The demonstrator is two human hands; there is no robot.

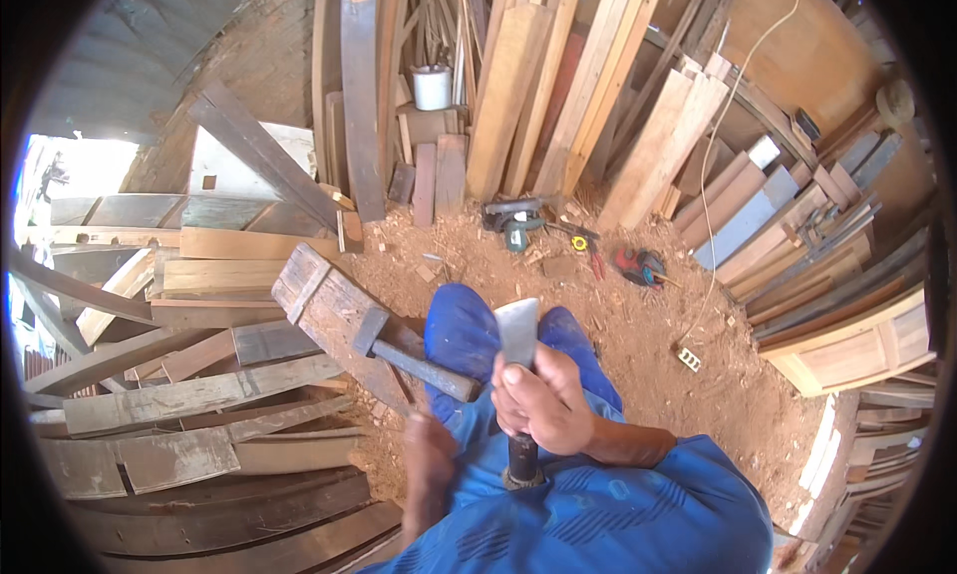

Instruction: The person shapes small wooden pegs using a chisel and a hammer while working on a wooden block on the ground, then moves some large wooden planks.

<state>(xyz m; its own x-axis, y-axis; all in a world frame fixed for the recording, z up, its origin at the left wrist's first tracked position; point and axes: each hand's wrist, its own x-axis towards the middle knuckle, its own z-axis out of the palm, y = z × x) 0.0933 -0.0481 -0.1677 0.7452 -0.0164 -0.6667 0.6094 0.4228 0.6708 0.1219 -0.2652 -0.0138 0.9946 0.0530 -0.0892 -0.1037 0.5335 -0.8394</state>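
Weathered grey wooden block (334, 315) lies on the sawdust floor (638, 345), a dark metal hammer (414, 355) resting on it. Right hand (543, 400) clamped around a wide-bladed steel chisel (518, 335), upright over blue-trousered knees (469, 330). Left hand (429, 459) near hammer handle; grip unclear.

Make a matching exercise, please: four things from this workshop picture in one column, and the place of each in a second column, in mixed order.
Things:
1. hatchet
2. hammer
3. white bucket
4. red tool

Places:
A. among the upright boards at the back
B. on the sawdust floor, right of the knees
C. gripped by the right hand, blade up
D. lying on the wooden block

Pairs: 1-C, 2-D, 3-A, 4-B
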